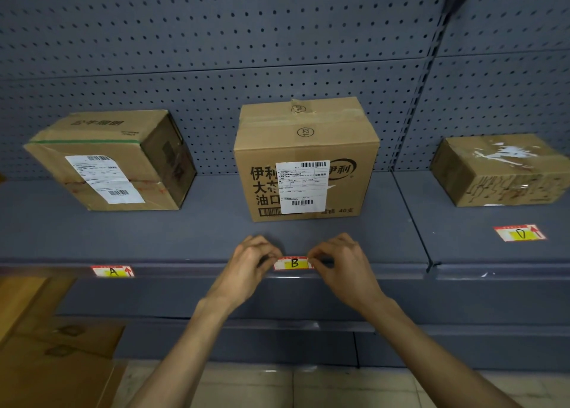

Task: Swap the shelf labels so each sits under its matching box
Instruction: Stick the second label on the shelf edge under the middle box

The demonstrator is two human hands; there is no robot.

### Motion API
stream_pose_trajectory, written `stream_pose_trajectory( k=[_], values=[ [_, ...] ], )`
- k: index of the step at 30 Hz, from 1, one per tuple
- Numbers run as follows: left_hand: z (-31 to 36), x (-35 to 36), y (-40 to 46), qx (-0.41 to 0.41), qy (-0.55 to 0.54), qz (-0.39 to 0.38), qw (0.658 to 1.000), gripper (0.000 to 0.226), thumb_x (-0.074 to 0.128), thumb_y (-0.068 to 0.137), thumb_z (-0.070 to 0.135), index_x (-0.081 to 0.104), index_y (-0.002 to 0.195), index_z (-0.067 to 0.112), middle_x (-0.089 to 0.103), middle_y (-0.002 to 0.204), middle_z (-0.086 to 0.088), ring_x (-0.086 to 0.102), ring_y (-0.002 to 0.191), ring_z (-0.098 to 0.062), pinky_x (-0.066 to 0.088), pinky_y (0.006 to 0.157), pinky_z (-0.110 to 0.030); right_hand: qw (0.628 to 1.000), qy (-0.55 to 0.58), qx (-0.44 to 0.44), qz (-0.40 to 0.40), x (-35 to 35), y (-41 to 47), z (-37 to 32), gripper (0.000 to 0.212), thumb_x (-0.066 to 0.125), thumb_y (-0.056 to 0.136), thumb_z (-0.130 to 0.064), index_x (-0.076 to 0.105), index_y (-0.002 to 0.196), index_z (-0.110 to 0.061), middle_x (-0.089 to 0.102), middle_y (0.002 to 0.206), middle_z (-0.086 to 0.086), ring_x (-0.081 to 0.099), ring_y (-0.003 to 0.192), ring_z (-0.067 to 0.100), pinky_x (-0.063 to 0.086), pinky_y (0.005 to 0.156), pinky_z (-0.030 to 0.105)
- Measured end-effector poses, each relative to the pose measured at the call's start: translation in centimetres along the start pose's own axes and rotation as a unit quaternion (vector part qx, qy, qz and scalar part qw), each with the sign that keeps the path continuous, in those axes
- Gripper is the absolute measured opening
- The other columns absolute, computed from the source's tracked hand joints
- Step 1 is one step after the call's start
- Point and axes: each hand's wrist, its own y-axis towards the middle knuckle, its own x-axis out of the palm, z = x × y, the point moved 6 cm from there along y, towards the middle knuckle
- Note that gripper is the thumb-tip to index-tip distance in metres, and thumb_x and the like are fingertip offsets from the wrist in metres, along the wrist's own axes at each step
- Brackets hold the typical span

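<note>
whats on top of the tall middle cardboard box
The tall middle cardboard box carries only strips of brown tape and a circled stamp reading 122 on its top. Nothing is stacked there. Its contents are hidden, since the flaps are taped shut.

Both hands pinch the B label at the shelf's front edge, directly below the middle box: left hand on its left end, right hand on its right. The A label sits left of the B label, the D label (lying on the shelf top) far right.
</note>
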Motion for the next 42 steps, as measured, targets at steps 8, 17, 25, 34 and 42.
stream_pose_trajectory(
  k=[8, 17, 25, 34, 42],
  values=[
    [-0.4, -0.4, 0.1, 0.0, 0.001, -0.007, 1.0, 0.016, 0.065, 0.098, 0.014, 0.075, 0.108, 0.019, 0.062, 0.103, 0.008, 0.053, 0.102, -0.007, 0.045, 0.09, -0.02, 1.0, 0.023, 0.0, -0.006, 0.3, 0.3, -0.1, 0.009, 0.076, 0.088, -0.016, 0.076, 0.088, -0.024, 0.074, 0.086, -0.014, 0.054, 0.09, 0.008, 0.052, 0.08, 0.035],
    [-0.5, 0.1, 0.1, -0.002, 0.007, -0.021, 1.0, 0.016, 0.065, 0.098, 0.014, 0.074, 0.11, 0.02, 0.061, 0.104, 0.009, 0.052, 0.102, -0.005, 0.045, 0.089, -0.019, 1.0, 0.008, -0.007, -0.019, 0.2, 0.3, 0.0, 0.01, 0.077, 0.087, -0.014, 0.076, 0.09, -0.023, 0.074, 0.086, -0.011, 0.056, 0.092, 0.014, 0.054, 0.08, 0.04],
    [0.2, 0.6, 0.2, 0.027, 0.031, 0.002, 0.999, 0.016, 0.066, 0.097, 0.015, 0.075, 0.109, 0.019, 0.063, 0.103, 0.007, 0.052, 0.099, -0.009, 0.048, 0.088, -0.028, 0.999, -0.026, -0.031, -0.034, 0.0, 0.1, 0.5, 0.007, 0.076, 0.088, -0.016, 0.075, 0.091, -0.022, 0.073, 0.087, -0.008, 0.056, 0.093, 0.016, 0.052, 0.083, 0.043],
    [0.5, 0.9, -0.3, 0.036, 0.029, 0.023, 0.999, 0.016, 0.067, 0.096, 0.012, 0.075, 0.109, 0.015, 0.062, 0.1, 0.004, 0.053, 0.096, -0.011, 0.051, 0.085, -0.03, 0.996, -0.038, -0.076, -0.039, -0.2, 0.5, 0.4, 0.01, 0.076, 0.088, -0.012, 0.073, 0.095, -0.016, 0.07, 0.09, -0.002, 0.056, 0.092, 0.018, 0.052, 0.08, 0.039],
    [0.4, 1.2, -0.4, 0.042, 0.037, 0.022, 0.998, 0.014, 0.063, 0.099, 0.013, 0.073, 0.108, 0.016, 0.059, 0.102, 0.004, 0.053, 0.098, -0.012, 0.05, 0.086, -0.03, 0.993, -0.051, -0.098, -0.039, -0.1, -0.2, 0.4, 0.009, 0.078, 0.086, -0.01, 0.072, 0.088, -0.017, 0.071, 0.081, -0.003, 0.058, 0.086, 0.021, 0.051, 0.073, 0.041]
  ],
)
